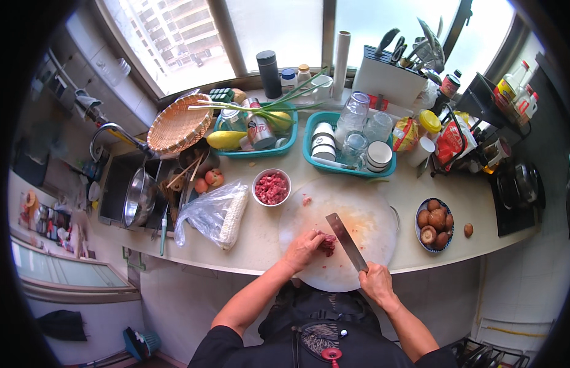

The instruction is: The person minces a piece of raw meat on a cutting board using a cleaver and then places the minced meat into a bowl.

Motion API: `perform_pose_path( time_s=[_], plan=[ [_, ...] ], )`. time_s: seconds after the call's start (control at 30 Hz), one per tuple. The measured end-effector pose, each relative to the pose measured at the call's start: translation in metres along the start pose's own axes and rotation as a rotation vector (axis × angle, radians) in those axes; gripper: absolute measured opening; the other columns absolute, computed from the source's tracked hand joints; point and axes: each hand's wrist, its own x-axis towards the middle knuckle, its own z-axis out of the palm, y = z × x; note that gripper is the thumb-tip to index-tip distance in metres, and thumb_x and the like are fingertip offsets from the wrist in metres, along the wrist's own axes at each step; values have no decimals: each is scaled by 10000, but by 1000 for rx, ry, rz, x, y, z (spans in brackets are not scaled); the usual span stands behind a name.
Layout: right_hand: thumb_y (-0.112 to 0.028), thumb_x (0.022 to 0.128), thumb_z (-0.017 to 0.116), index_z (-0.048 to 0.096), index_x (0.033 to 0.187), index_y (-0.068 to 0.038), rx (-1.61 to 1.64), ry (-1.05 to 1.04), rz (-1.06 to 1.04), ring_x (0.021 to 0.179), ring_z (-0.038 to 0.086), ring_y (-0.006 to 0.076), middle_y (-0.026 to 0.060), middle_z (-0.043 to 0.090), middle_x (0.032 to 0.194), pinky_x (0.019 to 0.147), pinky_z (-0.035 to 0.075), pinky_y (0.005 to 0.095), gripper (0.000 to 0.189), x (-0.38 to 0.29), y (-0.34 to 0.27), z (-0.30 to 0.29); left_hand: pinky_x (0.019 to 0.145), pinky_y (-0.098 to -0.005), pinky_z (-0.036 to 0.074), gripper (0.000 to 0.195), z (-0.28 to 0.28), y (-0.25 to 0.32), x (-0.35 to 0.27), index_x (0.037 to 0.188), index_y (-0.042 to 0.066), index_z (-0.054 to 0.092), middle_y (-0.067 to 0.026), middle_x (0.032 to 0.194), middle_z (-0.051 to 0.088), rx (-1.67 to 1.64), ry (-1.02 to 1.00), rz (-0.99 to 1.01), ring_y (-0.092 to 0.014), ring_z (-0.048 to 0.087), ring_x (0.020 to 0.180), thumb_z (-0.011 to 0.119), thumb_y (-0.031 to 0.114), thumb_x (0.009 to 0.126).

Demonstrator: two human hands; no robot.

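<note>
A round white cutting board (377, 221) lies at the counter's front edge and overhangs it a little. My left hand (303, 251) holds a piece of raw red meat (328, 244) down on the board, its fingertips curled over the meat. In my right hand (376, 281) is the handle of a cleaver (347, 241), its broad blade just right of the meat. A pale scrap of meat (307, 201) and small red bits lie on the stained board. Diced red meat (271, 187) fills a white bowl (290, 187) behind the board's left side.
Left are corn in a plastic bag (229, 216), peaches (214, 177) and a sink with a steel bowl (140, 198). Behind stand two teal baskets (262, 151) of food and cups. A bowl of mushrooms (435, 225) sits right, with one loose mushroom (469, 230) beside it.
</note>
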Motion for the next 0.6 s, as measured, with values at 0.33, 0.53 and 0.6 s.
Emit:
perform_pose_path(
  time_s=[0.33,0.53,0.6],
  plan=[
    [-128,827,609,639,768,26,-108,-40,12,730,666,486,302,648,722,688,550,538,168,1,-13,8,878,-427,534,636,56,9,-13,1283,54,545,-193,1231,512,25,163,-258,-434,558,1143,813,136,712],
    [-127,839,598,625,769,24,-120,-35,29,728,661,485,305,642,724,688,542,541,169,11,-12,6,972,-443,468,667,37,23,2,1265,20,554,-184,1279,537,201,237,-116,-386,531,1178,832,214,691],
    [-127,841,607,609,777,18,-110,-85,-43,736,652,483,296,637,722,679,530,540,159,7,-20,10,917,-436,469,583,37,7,-4,1180,22,600,-170,1193,589,254,267,-48,-359,561,1109,819,269,699]
  ],
)
